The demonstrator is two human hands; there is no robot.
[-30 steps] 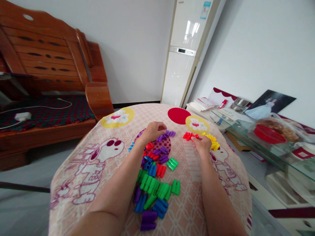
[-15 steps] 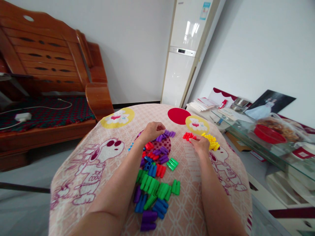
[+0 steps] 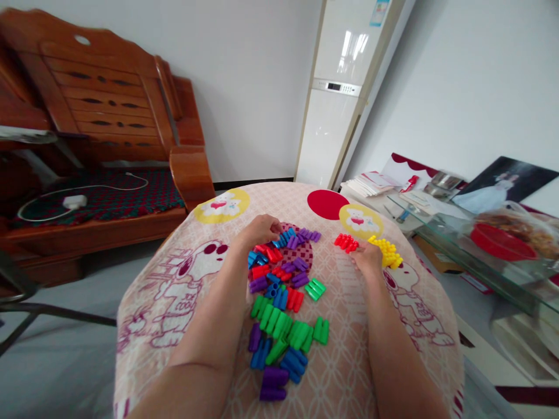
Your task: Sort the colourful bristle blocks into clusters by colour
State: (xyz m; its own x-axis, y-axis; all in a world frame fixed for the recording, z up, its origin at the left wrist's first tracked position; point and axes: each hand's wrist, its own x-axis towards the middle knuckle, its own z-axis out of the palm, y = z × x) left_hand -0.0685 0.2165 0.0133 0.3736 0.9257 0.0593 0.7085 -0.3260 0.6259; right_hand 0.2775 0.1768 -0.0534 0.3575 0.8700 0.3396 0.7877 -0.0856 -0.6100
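The left hand [image 3: 261, 230] has moved left, to the blue pieces [image 3: 286, 237]; the right hand [image 3: 368, 256] is at the red pieces [image 3: 346, 242]. Whether either grip is closed, I cannot tell.

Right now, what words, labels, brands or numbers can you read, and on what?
"JOE COOL": shirt of the left printed dog on the tablecloth.
Right printed dog: shirt lettering too blurred to read surely.
Blue-and-white sticker on the tall white unit: too small.
Control panel on that unit: marks too small.
No brand or number legible.
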